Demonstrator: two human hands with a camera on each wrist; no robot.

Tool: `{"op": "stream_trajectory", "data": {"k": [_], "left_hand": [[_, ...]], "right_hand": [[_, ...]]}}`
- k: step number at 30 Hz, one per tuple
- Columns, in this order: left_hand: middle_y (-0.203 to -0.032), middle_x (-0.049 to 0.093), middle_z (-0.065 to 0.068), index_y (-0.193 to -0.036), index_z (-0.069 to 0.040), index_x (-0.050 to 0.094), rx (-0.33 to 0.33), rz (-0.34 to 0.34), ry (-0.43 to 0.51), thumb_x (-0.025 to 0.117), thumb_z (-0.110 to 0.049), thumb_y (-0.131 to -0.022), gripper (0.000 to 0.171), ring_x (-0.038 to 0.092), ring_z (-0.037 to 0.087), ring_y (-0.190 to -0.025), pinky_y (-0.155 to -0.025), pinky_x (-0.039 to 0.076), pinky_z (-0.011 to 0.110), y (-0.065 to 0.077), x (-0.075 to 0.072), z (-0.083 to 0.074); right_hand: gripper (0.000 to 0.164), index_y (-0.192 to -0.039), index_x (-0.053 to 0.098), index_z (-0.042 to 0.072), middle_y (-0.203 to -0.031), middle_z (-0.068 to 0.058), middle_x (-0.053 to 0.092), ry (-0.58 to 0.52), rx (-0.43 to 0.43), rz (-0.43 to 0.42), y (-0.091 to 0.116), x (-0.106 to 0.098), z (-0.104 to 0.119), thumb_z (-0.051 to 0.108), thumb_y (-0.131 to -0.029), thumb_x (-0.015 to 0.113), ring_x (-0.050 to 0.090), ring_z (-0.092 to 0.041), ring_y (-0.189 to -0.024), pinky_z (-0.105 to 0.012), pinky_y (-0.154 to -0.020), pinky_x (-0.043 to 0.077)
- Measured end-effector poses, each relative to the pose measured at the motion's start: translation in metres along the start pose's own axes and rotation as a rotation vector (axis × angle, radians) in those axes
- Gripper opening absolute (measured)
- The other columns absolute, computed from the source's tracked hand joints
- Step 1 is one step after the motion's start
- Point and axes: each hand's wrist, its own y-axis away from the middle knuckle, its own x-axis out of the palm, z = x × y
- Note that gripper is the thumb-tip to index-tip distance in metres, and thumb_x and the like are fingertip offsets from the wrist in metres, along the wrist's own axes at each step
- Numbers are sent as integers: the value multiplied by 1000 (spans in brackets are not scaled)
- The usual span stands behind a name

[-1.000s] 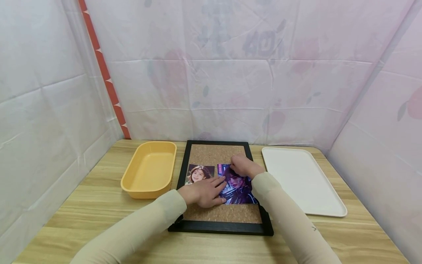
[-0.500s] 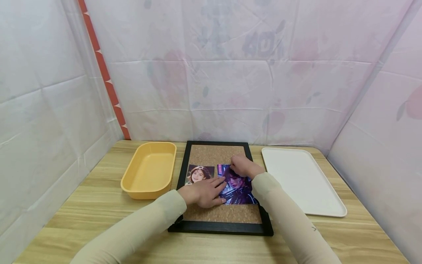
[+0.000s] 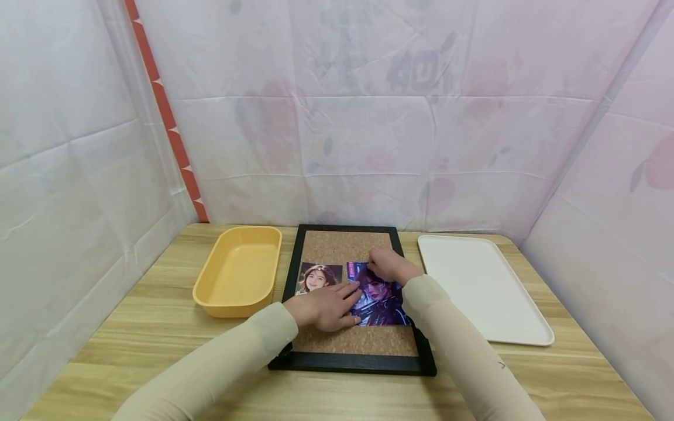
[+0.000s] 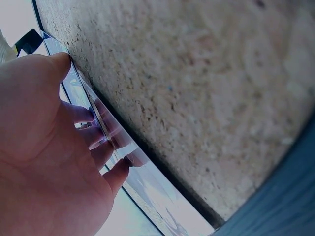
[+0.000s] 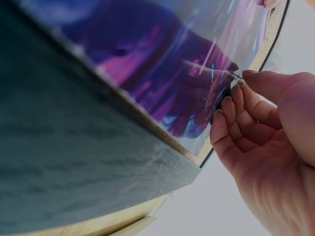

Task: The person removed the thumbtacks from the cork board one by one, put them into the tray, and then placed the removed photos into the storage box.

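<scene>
Purple photo [image 3: 380,305] lies on the corkboard [image 3: 342,247], our L hand [image 3: 327,307] spread over its edge, prob. vs slipping, our R hand [image 3: 388,265] pinching a thin pin-like bit [image 5: 237,75].

Looks like a makeshift draped booth, hard to place in any particular building. Consists of a wood-grain tabletop [image 3: 131,316] walled on three sides by creased white sheets [image 3: 363,128], printed with faint fruit [image 3: 660,166] and reversed lettering [image 3: 421,69].
</scene>
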Motion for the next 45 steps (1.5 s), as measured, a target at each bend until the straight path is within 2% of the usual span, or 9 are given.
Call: {"op": "stream_trajectory", "data": {"k": [15, 23, 37, 45], "left_hand": [[-172, 16, 2, -165, -18, 23, -7, -9, -9, 36, -58, -107, 71, 16, 21, -157, -125, 22, 37, 0, 0, -1], [-172, 14, 1, -165, -19, 22, -11, -4, -12, 36, -57, -107, 71, 16, 21, -157, -125, 22, 37, -1, 1, -1], [-172, 15, 1, -165, -19, 23, -13, -2, -4, 37, -57, -107, 71, 17, 21, -157, -125, 22, 37, 0, 0, -1], [-172, 14, 1, -165, -18, 22, -9, -1, -8, 36, -56, -108, 70, 16, 21, -157, -125, 22, 37, 0, -1, -1]], "right_hand": [[30, -70, 61, 8, -63, -1, 55, -5, -14, -15, 0, 2, -2, 3, -99, 61, 49, -14, -59, -29, -62, 45], [29, -71, 65, 6, -61, 2, 54, -28, -19, -6, 0, 3, -4, 3, -99, 61, 48, -13, -58, -27, -60, 44], [27, -74, 67, 5, -63, 2, 54, -62, -23, -9, 1, 2, -5, 3, -100, 59, 48, -13, -59, -27, -60, 43], [23, -79, 66, 5, -69, 0, 58, -82, 1, -13, 2, 2, -5, 4, -101, 58, 51, -14, -63, -29, -63, 45]]}}
